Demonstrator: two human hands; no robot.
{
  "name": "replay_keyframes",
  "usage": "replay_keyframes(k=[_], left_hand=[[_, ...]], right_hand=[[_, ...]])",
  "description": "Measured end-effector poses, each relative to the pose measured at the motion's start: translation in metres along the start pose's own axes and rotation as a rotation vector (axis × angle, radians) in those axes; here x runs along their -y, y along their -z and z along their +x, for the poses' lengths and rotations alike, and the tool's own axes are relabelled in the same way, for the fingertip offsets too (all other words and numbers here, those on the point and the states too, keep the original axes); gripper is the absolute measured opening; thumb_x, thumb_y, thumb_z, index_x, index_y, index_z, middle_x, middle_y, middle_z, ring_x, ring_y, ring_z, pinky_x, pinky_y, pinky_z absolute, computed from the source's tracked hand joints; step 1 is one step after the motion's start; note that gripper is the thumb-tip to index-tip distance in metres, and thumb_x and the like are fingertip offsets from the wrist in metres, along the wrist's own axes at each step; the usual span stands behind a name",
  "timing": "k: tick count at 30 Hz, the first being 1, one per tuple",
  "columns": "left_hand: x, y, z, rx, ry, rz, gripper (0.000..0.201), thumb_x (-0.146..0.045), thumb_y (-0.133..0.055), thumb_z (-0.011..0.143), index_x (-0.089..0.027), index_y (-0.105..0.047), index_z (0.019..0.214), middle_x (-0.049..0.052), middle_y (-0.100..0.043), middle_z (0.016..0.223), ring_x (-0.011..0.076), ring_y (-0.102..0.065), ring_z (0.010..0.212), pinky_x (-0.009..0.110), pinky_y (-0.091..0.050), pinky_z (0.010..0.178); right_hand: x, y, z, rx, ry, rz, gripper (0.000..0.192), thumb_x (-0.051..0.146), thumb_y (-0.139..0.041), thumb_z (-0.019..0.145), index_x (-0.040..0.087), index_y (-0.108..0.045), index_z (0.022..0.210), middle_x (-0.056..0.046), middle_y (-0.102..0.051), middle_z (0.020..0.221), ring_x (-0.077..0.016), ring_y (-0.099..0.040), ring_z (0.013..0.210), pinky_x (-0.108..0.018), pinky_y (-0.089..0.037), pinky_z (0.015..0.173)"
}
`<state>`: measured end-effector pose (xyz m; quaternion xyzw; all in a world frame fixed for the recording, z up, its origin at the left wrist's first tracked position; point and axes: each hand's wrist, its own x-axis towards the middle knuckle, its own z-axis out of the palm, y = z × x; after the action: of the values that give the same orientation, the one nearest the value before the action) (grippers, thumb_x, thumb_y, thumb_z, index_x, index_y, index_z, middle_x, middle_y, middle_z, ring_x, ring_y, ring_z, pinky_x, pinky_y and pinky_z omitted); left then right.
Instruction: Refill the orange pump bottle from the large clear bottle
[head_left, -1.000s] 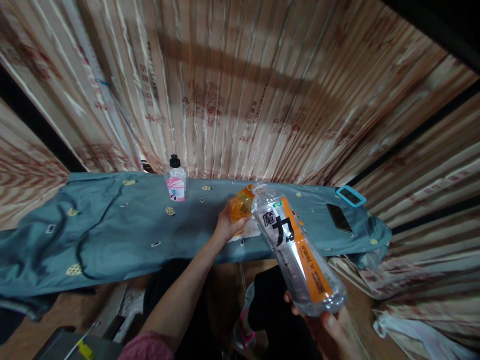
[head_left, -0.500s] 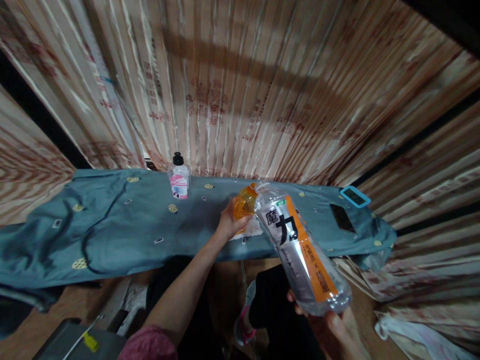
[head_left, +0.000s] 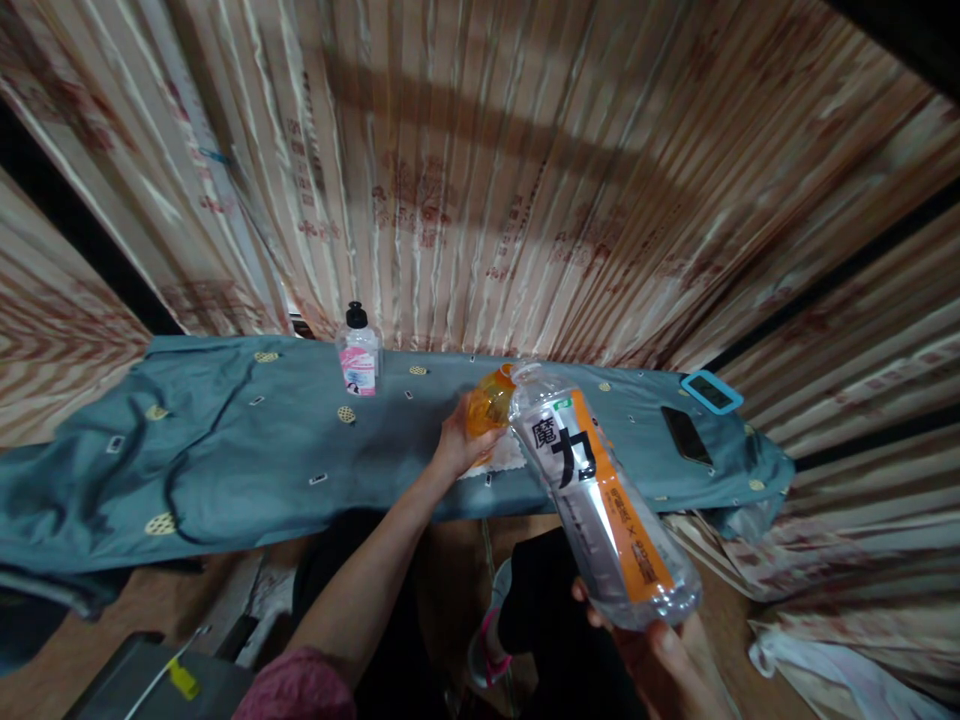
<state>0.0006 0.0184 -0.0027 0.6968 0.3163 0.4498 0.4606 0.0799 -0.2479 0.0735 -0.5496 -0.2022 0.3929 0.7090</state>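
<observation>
My left hand (head_left: 454,442) is wrapped round an orange bottle (head_left: 489,403) above the cloth-covered table. A large clear plastic bottle (head_left: 592,490), with a silver and orange label, lies in my right hand (head_left: 652,640), gripped near its base. It is tilted with its uncapped mouth up and to the left. The two bottle mouths meet or nearly meet; whether they touch I cannot tell. Under the orange bottle part of a whitish cloth or paper (head_left: 510,456) shows. What liquid, if any, the clear bottle holds is hard to make out.
A clear pump-top bottle (head_left: 358,360) with a pink label stands on the teal tablecloth (head_left: 247,440) at the left. A dark phone (head_left: 685,434) and a blue-framed device (head_left: 711,391) lie at the right. Pleated curtains (head_left: 450,180) hang close behind and beside the table.
Both hands and both bottles keep almost the same pose. The view has shifted only very slightly.
</observation>
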Motion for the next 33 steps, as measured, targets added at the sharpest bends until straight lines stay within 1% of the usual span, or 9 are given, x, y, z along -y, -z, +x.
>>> replay_keyframes(k=[2, 6, 10, 16, 18, 22, 25, 28, 33], left_hand=[[0.0006, -0.0004, 0.0000, 0.002, -0.002, -0.010, 0.049, -0.034, -0.071, 0.066, -0.020, -0.053, 0.109, 0.004, -0.067, 0.103, 0.0212, -0.065, 0.092, 0.038, -0.052, 0.086], [0.0001, -0.0007, 0.0000, 0.004, -0.009, -0.015, 0.047, -0.035, -0.070, 0.067, -0.019, -0.053, 0.107, 0.004, -0.067, 0.102, 0.0210, -0.065, 0.092, 0.037, -0.052, 0.086], [-0.0019, -0.0008, 0.0001, -0.004, 0.001, 0.015, 0.045, -0.031, -0.071, 0.066, -0.020, -0.054, 0.105, 0.003, -0.067, 0.101, 0.0199, -0.065, 0.090, 0.035, -0.053, 0.084], [0.0002, -0.0027, 0.0003, -0.021, 0.022, 0.019, 0.052, -0.032, -0.073, 0.066, -0.021, -0.052, 0.112, 0.003, -0.067, 0.106, 0.0212, -0.065, 0.096, 0.036, -0.053, 0.089], [0.0018, -0.0037, 0.0003, -0.028, 0.020, 0.008, 0.055, -0.032, -0.075, 0.064, -0.021, -0.051, 0.113, 0.005, -0.066, 0.107, 0.0225, -0.065, 0.098, 0.037, -0.053, 0.089], [0.0024, -0.0043, 0.0001, -0.030, 0.031, 0.002, 0.062, -0.029, -0.077, 0.061, -0.023, -0.050, 0.116, 0.005, -0.065, 0.109, 0.0235, -0.065, 0.097, 0.041, -0.053, 0.089], [0.0014, -0.0041, 0.0000, -0.036, 0.040, 0.018, 0.062, -0.027, -0.078, 0.060, -0.023, -0.050, 0.115, 0.004, -0.065, 0.109, 0.0233, -0.065, 0.099, 0.042, -0.052, 0.091], [0.0011, -0.0046, -0.0001, -0.039, 0.044, 0.019, 0.062, -0.026, -0.078, 0.060, -0.022, -0.050, 0.115, 0.005, -0.065, 0.109, 0.0229, -0.065, 0.099, 0.040, -0.053, 0.091], [0.0013, -0.0066, -0.0006, -0.044, 0.018, -0.004, 0.060, -0.025, -0.077, 0.061, -0.024, -0.050, 0.115, 0.004, -0.065, 0.110, 0.0220, -0.065, 0.099, 0.039, -0.053, 0.090]], right_hand=[[-0.0006, 0.0003, -0.0004, -0.009, -0.001, -0.001, 0.065, 0.053, -0.081, 0.059, 0.022, -0.062, 0.113, -0.010, -0.077, 0.084, -0.0228, -0.070, 0.069, -0.030, -0.054, 0.064], [-0.0018, 0.0008, -0.0014, -0.024, -0.004, -0.008, 0.061, 0.053, -0.081, 0.059, 0.023, -0.063, 0.110, -0.010, -0.078, 0.085, -0.0215, -0.071, 0.071, -0.027, -0.053, 0.064], [-0.0027, 0.0018, -0.0005, -0.010, -0.005, -0.017, 0.063, 0.053, -0.080, 0.059, 0.022, -0.063, 0.111, -0.010, -0.077, 0.083, -0.0212, -0.068, 0.068, -0.029, -0.053, 0.064], [-0.0034, 0.0008, 0.0000, 0.019, -0.006, 0.021, 0.045, 0.050, -0.081, 0.060, 0.024, -0.068, 0.094, -0.008, -0.077, 0.084, -0.0194, -0.068, 0.069, -0.029, -0.053, 0.068], [-0.0038, 0.0003, -0.0004, 0.014, 0.001, 0.032, 0.043, 0.049, -0.082, 0.060, 0.025, -0.067, 0.093, -0.008, -0.077, 0.085, -0.0205, -0.069, 0.072, -0.029, -0.054, 0.067], [-0.0050, 0.0007, -0.0006, 0.022, 0.032, 0.039, 0.051, 0.047, -0.081, 0.063, 0.024, -0.064, 0.105, -0.009, -0.077, 0.090, -0.0225, -0.070, 0.076, -0.029, -0.053, 0.064], [-0.0056, 0.0014, -0.0002, 0.035, 0.033, 0.027, 0.059, 0.048, -0.080, 0.064, 0.022, -0.061, 0.115, -0.010, -0.077, 0.087, -0.0202, -0.069, 0.072, -0.027, -0.052, 0.066], [-0.0058, 0.0014, 0.0001, 0.033, 0.028, 0.025, 0.059, 0.048, -0.080, 0.064, 0.022, -0.062, 0.114, -0.010, -0.077, 0.086, -0.0192, -0.068, 0.071, -0.026, -0.051, 0.065], [-0.0051, 0.0010, 0.0005, 0.008, 0.021, 0.032, 0.058, 0.047, -0.082, 0.061, 0.022, -0.064, 0.110, -0.010, -0.076, 0.084, -0.0216, -0.068, 0.069, -0.032, -0.053, 0.065]])
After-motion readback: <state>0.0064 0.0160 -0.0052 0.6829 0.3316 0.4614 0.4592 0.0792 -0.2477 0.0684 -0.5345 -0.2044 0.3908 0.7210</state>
